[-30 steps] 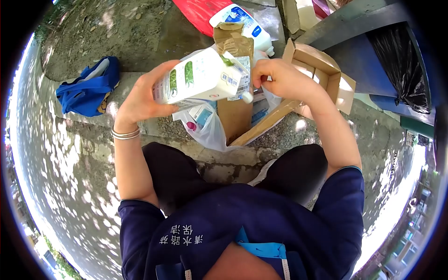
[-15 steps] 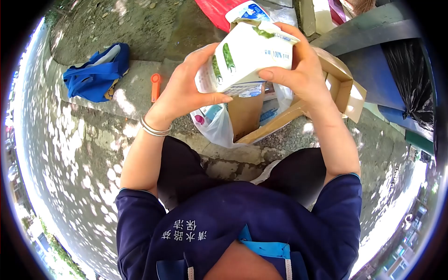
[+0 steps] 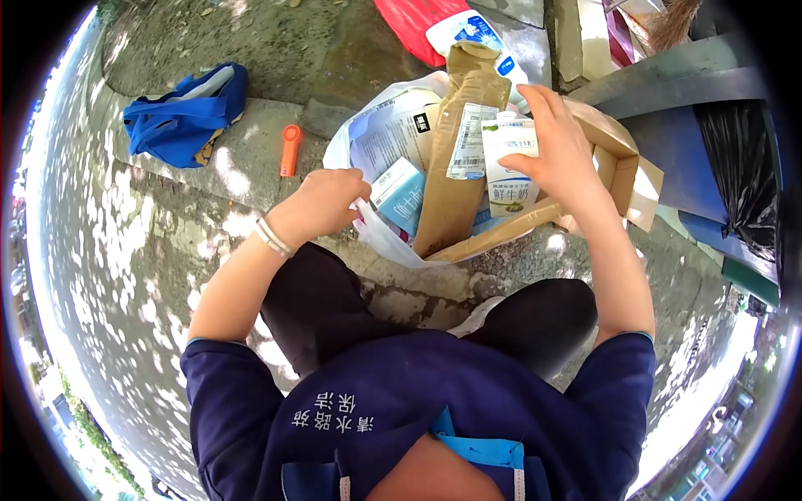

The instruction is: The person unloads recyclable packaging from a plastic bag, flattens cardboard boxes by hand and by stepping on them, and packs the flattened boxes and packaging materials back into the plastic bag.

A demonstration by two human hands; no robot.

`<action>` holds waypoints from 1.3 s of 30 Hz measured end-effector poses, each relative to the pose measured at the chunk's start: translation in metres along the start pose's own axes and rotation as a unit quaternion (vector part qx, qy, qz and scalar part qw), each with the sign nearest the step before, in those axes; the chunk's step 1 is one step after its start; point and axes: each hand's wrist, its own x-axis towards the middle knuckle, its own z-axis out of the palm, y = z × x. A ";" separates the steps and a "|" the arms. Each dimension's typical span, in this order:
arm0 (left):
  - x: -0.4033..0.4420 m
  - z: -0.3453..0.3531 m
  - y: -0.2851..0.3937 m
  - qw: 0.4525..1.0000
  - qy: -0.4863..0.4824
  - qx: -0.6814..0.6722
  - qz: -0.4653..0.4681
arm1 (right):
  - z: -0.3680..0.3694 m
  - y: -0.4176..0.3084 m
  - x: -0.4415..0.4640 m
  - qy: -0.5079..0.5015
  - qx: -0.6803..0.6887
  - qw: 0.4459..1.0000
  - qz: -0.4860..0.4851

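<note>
My right hand (image 3: pixel 555 146) grips a white milk carton (image 3: pixel 510 196) with green print, thumb on its near face. The carton sits low at the right side of a white plastic bag (image 3: pixel 380 238). My left hand (image 3: pixel 330 200) is closed on the bag's left rim. Inside the bag, a long piece of brown cardboard (image 3: pixel 443 192) with a shipping label leans beside the carton. A blue and white box (image 3: pixel 398 196) and a printed grey-white package (image 3: pixel 393 138) lie to its left. The carton's far side is hidden by my right fingers.
An open cardboard box (image 3: pixel 618 171) stands right of the bag. Farther right are a blue bin (image 3: pixel 664 150) and a black plastic bag (image 3: pixel 735 167). A blue cloth bag (image 3: pixel 188 117) and an orange handheld object (image 3: pixel 290 150) lie left. Red packaging (image 3: pixel 418 25) lies beyond.
The milk carton has gone from between both hands above the bag down into its right side. My left hand has let go of it and taken the bag's rim.
</note>
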 end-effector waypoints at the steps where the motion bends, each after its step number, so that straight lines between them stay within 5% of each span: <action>1: -0.008 -0.009 0.010 0.998 0.060 -0.027 0.003 | -0.001 -0.011 0.002 0.032 0.005 0.996 -0.078; 4: -0.020 -0.020 0.027 0.985 0.152 -0.077 -0.003 | 0.037 -0.044 0.009 0.003 0.054 0.964 -0.258; 9: -0.031 -0.024 0.024 0.966 0.216 -0.134 -0.037 | 0.163 -0.076 0.033 -0.235 -0.133 0.926 -0.262; 15: -0.037 -0.019 0.014 0.969 0.207 -0.136 -0.016 | 0.165 -0.067 0.045 -0.300 -0.167 0.885 -0.315; 18: -0.036 -0.020 0.010 0.969 0.209 -0.134 -0.006 | 0.138 -0.051 0.059 -0.247 -0.059 0.932 -0.259; 20: -0.037 -0.020 0.009 0.968 0.212 -0.132 -0.006 | 0.109 -0.031 0.066 -0.158 0.169 0.942 -0.244; 24: -0.033 -0.020 0.006 0.956 0.238 -0.169 -0.013 | 0.014 -0.037 0.046 -0.077 0.294 0.949 -0.090; 26: -0.031 -0.021 0.004 0.952 0.247 -0.180 -0.008 | -0.014 -0.033 0.024 -0.090 0.320 0.937 -0.111; 33: -0.020 -0.025 0.006 0.952 0.237 -0.188 0.054 | 0.005 -0.050 -0.063 -0.358 0.032 0.910 -0.208; 39: -0.018 -0.023 0.018 0.950 0.255 -0.159 0.087 | 0.040 -0.053 0.001 -0.114 0.080 0.976 -0.166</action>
